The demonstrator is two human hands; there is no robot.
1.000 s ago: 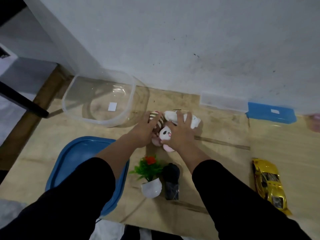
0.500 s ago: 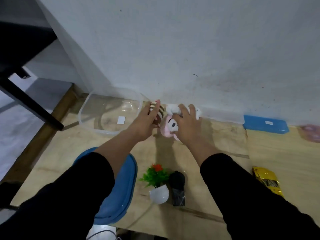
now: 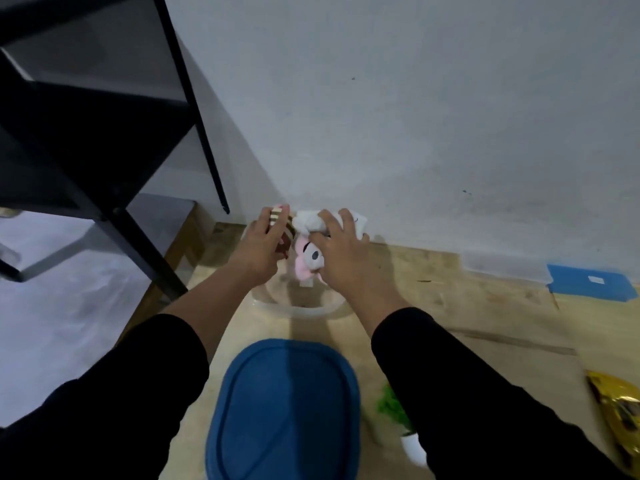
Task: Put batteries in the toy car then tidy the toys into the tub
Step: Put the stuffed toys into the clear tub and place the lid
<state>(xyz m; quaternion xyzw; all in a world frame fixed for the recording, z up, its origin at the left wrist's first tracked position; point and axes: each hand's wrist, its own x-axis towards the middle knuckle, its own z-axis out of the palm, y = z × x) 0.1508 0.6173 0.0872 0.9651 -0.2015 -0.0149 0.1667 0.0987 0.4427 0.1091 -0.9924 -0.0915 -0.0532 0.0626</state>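
Observation:
Both my hands hold a bundle of small plush toys above the clear plastic tub (image 3: 298, 310). My left hand (image 3: 261, 245) presses a brown-and-cream striped toy (image 3: 280, 220) against the bundle. My right hand (image 3: 341, 251) grips a white plush (image 3: 311, 221) and a pink-and-white plush (image 3: 308, 259) that hangs below it. The tub is mostly hidden behind my hands and forearms. The yellow toy car (image 3: 621, 412) lies at the right edge, partly cut off.
The tub's blue lid (image 3: 284, 410) lies on the wooden floor near me. A small green plant in a white pot (image 3: 403, 431) stands right of the lid, half hidden by my right sleeve. A blue flat box (image 3: 590, 283) lies by the wall. A black metal frame (image 3: 104, 140) stands at left.
Both hands have carried the plush toys left and up from the floor to above the tub. The camera has swung left, so the car and plant sit near the frame's edge.

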